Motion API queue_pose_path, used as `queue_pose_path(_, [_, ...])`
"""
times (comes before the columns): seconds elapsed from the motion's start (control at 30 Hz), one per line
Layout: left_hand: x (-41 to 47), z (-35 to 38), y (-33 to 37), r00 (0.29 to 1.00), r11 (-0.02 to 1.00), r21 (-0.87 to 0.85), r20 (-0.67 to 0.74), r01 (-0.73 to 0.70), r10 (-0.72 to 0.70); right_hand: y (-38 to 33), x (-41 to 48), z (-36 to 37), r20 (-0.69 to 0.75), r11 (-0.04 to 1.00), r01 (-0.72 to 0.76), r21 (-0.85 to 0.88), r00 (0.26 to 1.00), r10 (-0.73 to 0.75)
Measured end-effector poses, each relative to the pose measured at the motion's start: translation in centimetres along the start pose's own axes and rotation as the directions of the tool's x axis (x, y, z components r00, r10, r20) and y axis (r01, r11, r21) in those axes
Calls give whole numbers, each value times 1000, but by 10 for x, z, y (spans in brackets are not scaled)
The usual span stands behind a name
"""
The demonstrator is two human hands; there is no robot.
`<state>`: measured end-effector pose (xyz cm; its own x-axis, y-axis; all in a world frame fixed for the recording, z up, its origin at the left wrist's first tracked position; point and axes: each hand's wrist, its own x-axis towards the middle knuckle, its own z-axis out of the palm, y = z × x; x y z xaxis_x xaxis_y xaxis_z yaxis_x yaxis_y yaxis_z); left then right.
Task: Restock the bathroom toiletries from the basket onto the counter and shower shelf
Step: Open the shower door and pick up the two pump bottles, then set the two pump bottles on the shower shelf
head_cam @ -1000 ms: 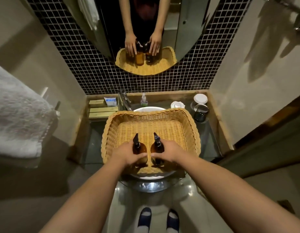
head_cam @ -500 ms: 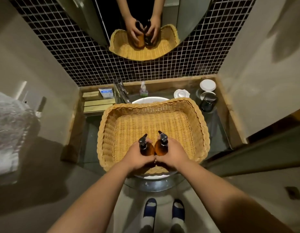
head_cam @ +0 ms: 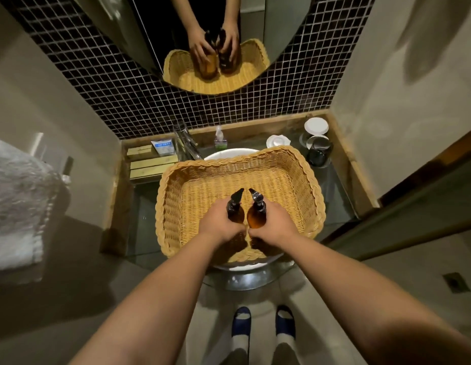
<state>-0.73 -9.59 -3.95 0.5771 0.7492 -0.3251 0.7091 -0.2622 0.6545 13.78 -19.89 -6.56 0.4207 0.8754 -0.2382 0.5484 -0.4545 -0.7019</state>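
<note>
Head view: at frame centre, a rectangular woven wicker basket [head_cam: 295, 180] rests over the white round sink basin [head_cam: 229, 154]. The person's left hand [head_cam: 219, 225] is wrapped around a dark amber pump bottle [head_cam: 234, 210]; the right hand [head_cam: 273, 225] is wrapped around a lighter amber pump bottle [head_cam: 255, 216]. Both bottles stand upright, just beside each other, above the basket's near half. A white towel [head_cam: 18, 201] hangs at frame left.

Small bathroom: washbasin [head_cam: 230, 154], mirror [head_cam: 202, 35], towel [head_cam: 18, 201], tiled wall [head_cam: 110, 88].
</note>
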Motion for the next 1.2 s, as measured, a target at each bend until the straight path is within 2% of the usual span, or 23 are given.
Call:
queue_pose_path(0.17, [6, -35, 42, 993, 995, 59, -76, -86, 91, -27, -6, -44, -99, 1000, 20, -24, 995, -22])
queue_pose_path(0.27, [0, -50, 76, 984, 984, 97, -83, -148, 156, -51, -15, -77, -212, 997, 33, -63, 976, -46])
queue_pose_path(0.4, [-8, -62, 130, 956, 944, 196, -68, -267, 285, -73, -34, -123, -343, 998, -41, -46, 939, 23])
queue_pose_path(0.53, [-14, -59, 185, 906, 870, 281, -5, -405, 423, -71, -64, -168, -439, 993, -112, -43, 895, 82])
queue_pose_path(0.67, [-27, -33, 243, 816, 761, 307, 117, -572, 566, -50, -118, -211, -519, 975, -222, 6, 832, 193])
queue_pose_path(0.73, [-40, -11, 276, 741, 678, 302, 231, -670, 630, -33, -153, -227, -573, 955, -291, 65, 772, 274])
queue_pose_path(0.8, [-56, 18, 308, 655, 578, 307, 327, -756, 681, -11, -189, -238, -628, 919, -358, 168, 679, 379])
queue_pose_path(0.9, [-84, 70, 352, 548, 490, 245, 360, -837, 755, 23, -244, -254, -657, 822, -489, 293, 522, 544])
queue_pose_path(0.97, [-108, 105, 378, 513, 471, 206, 391, -858, 764, 42, -283, -265, -667, 769, -549, 328, 442, 600])
queue_pose_path(1.03, [-133, 137, 398, 492, 464, 178, 438, -868, 753, 60, -320, -277, -676, 737, -584, 340, 393, 623])
queue_pose_path(1.2, [-181, 209, 444, 434, 426, 140, 509, -894, 743, 105, -393, -303, -719, 733, -567, 375, 322, 617])
